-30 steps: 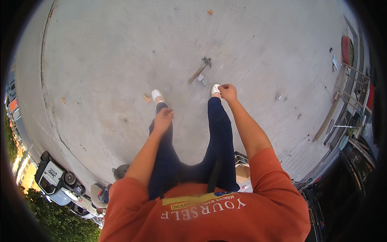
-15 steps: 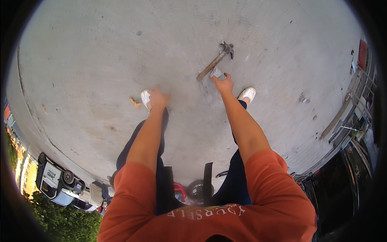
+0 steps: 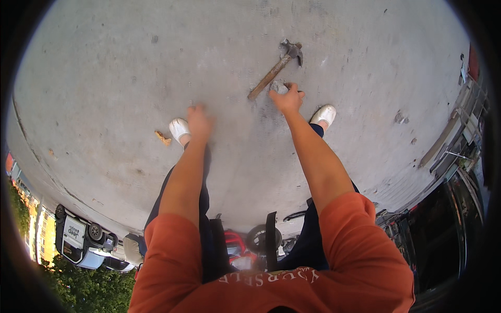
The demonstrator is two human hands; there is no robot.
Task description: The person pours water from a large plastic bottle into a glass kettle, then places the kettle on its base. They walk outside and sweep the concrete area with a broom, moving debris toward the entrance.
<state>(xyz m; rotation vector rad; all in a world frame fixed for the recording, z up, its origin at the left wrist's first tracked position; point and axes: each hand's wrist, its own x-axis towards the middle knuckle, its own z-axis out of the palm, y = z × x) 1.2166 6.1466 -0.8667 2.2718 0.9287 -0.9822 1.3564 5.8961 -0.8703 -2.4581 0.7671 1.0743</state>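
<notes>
In the head view, the person is now bending lower over the concrete ground (image 3: 130, 62) and standing wider than a second ago, with the hammer (image 3: 275, 71) and the grey stone chunk (image 3: 278, 85) showing larger. The right hand (image 3: 287, 99) was hanging by the right shoe (image 3: 324, 113) then; now it is reaching the chunk, which is lying just beside the hammer's handle. That is bringing the chunk within grasp, while the hammer is resting untouched, its head pointing away from the person.

The right forearm (image 3: 313, 143) is stretching forward and inward, and the right fingers are spreading and curving about the chunk's near side, thumb toward the handle; I cannot tell whether they are already pressing on it. The left hand (image 3: 199, 122) is blurring, having swung forward from in front of the leg, and is hovering near the left shoe (image 3: 179, 128); whether its fingers are spreading or closing I cannot tell. The left forearm (image 3: 182, 172) is reaching nearly straight ahead, and a dry leaf (image 3: 163, 137) is lying just outside that shoe
</notes>
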